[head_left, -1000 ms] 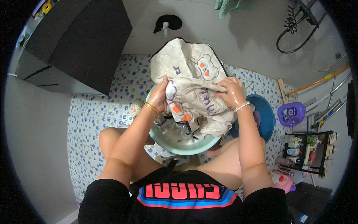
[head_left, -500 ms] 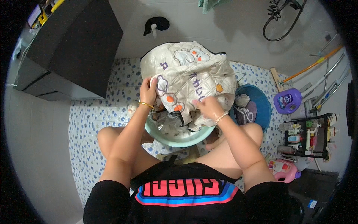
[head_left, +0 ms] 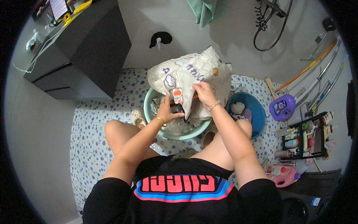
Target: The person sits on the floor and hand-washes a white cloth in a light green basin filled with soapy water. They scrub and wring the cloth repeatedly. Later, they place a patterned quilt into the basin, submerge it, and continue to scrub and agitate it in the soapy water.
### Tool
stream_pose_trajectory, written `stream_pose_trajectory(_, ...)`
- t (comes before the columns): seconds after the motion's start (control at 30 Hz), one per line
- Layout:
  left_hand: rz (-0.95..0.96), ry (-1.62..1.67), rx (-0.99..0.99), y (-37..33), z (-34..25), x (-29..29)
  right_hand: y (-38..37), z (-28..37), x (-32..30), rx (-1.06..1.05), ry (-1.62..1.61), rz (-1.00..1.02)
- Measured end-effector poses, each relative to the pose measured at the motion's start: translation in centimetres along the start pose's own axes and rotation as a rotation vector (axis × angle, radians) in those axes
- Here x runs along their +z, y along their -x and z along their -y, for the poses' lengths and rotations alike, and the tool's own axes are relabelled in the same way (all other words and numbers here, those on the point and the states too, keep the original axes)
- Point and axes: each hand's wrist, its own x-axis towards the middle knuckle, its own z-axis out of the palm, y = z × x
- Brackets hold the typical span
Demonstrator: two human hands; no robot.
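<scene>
A cream quilted cover [head_left: 186, 71] with cartoon prints and black edging lies bunched over a pale green basin [head_left: 179, 137]. My right hand [head_left: 205, 95] pinches a raised fold of it, right of the middle. At the cover's near edge, my left hand [head_left: 167, 111] has its thumb and index finger spread around the black trim; its other fingers are partly hidden. Inside the basin, below the cover, is a whitish, shiny mass [head_left: 175, 128], perhaps suds or wet plastic.
A blue tub [head_left: 260, 121] holding shoes stands to the right. Beyond it are a purple jug [head_left: 282, 107], a black bottle rack [head_left: 319, 136] and a pink jug [head_left: 287, 176]. A dark cabinet [head_left: 97, 48] stands far left. A wall tap [head_left: 159, 43] sits behind the basin.
The cover's near part has been lifted and folded into a peak. My left hand moved right and nearer to the trim; my right hand moved up with a fold. The view has shifted slightly.
</scene>
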Motion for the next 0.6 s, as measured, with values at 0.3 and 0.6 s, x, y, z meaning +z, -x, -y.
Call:
stream_pose_trajectory(0.3, -0.201, -0.042, -0.144, 0.2, -0.8, 2.7, 0.9, 1.7, 2.2, -0.081, 0.077, 0.218)
stream_pose_trajectory(0.6, -0.4, 0.625, -0.475, -1.0, 3.8, 2.8, 10.3, -1.6, -1.9, -0.297, 1.142, -0.173)
